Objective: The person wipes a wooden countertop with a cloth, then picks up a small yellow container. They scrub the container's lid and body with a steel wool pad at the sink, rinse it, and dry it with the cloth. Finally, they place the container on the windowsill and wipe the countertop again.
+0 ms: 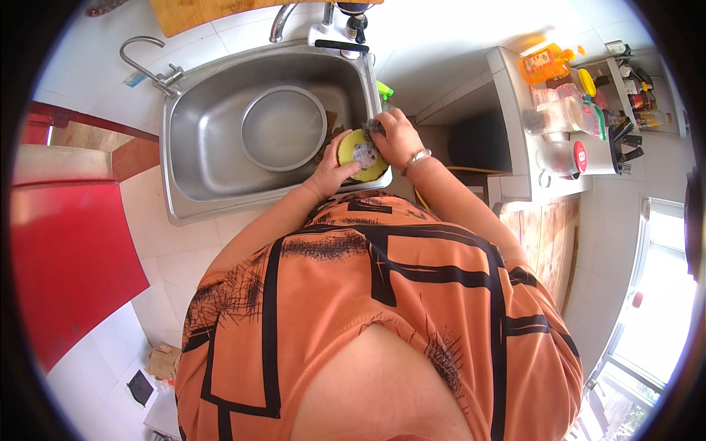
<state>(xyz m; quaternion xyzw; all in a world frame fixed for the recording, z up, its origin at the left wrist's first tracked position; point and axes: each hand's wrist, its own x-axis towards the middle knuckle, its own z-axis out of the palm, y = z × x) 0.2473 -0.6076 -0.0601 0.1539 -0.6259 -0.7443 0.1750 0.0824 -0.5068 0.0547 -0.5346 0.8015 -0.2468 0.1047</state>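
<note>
My left hand (pixel 332 168) grips the left side of a round yellow-green dish (pixel 347 148) that has a printed picture in its middle. The dish is held tilted over the right front corner of a stainless steel sink (pixel 207 160). In my right hand (pixel 398 138) is a dark grey scouring pad (pixel 374 128), pressed against the dish's upper right rim. A round metal basin (pixel 284 129) with cloudy liquid sits in the sink, left of my hands. Something brown lies on the sink floor, partly hidden behind my left hand and the dish.
Two curved faucets (pixel 148 63) (pixel 281 25) rise behind the sink, with a wooden board (pixel 220 12) beyond. At the right, a tiled counter (pixel 510 132) bears an orange pump bottle (pixel 546 64), jars and a knife holder. A green spray nozzle (pixel 384 89) shows beside the sink's right edge.
</note>
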